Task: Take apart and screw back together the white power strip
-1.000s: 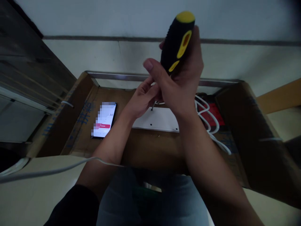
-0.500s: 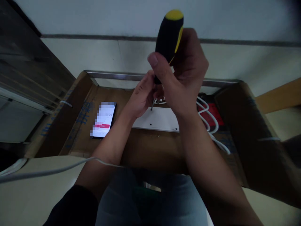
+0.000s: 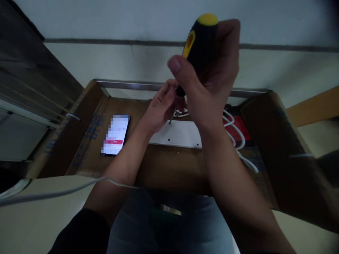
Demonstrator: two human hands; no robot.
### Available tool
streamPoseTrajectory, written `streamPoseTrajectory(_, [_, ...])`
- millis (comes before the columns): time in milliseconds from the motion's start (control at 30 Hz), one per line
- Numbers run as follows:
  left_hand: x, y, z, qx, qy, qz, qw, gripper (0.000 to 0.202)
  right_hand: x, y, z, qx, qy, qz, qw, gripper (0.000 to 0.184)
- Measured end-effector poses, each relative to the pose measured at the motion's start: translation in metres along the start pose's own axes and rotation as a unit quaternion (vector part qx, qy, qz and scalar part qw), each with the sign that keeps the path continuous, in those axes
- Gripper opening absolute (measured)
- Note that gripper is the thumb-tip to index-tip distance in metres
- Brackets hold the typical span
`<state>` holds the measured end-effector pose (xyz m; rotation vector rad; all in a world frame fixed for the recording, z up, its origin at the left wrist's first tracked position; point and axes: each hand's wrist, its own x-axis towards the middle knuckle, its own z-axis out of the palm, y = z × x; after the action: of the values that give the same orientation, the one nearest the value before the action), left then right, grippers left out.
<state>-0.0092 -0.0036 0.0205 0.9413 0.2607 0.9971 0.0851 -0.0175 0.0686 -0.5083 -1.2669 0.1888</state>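
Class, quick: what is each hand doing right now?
Left hand: partly closed beside the screwdriver's shaft; grip unclear.
Right hand: closed, holding a yellow-and-black screwdriver.

We see a smartphone (image 3: 115,134) lying on brown cardboard (image 3: 169,169) left of the centre; its lit screen is partly blurred and shows a red bar. Right of the centre, a white cable (image 3: 247,163) makes loops over a red object (image 3: 239,128). A metal bar (image 3: 137,85) runs behind the cardboard, and a pale wall (image 3: 106,21) fills the top of the frame.
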Motion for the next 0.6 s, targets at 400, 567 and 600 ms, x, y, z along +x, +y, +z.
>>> streamPoseTrajectory(400, [0.0, 0.005, 0.003, 0.031, -0.007, -0.002, 0.999, 0.039, 0.003, -0.006, 0.0, 0.037, -0.031, 0.025, 0.998, 0.027])
streamPoseTrajectory(567, [0.0, -0.001, -0.006, 0.054, -0.022, 0.046, 0.997, 0.004, 0.005, -0.005, -0.005, 0.001, -0.072, 0.031, 0.997, 0.037])
streamPoseTrajectory(600, [0.0, -0.001, -0.007, 0.053, -0.015, 0.042, 0.998, 0.006, 0.005, -0.005, -0.007, 0.016, -0.084, 0.038, 0.996, 0.04])
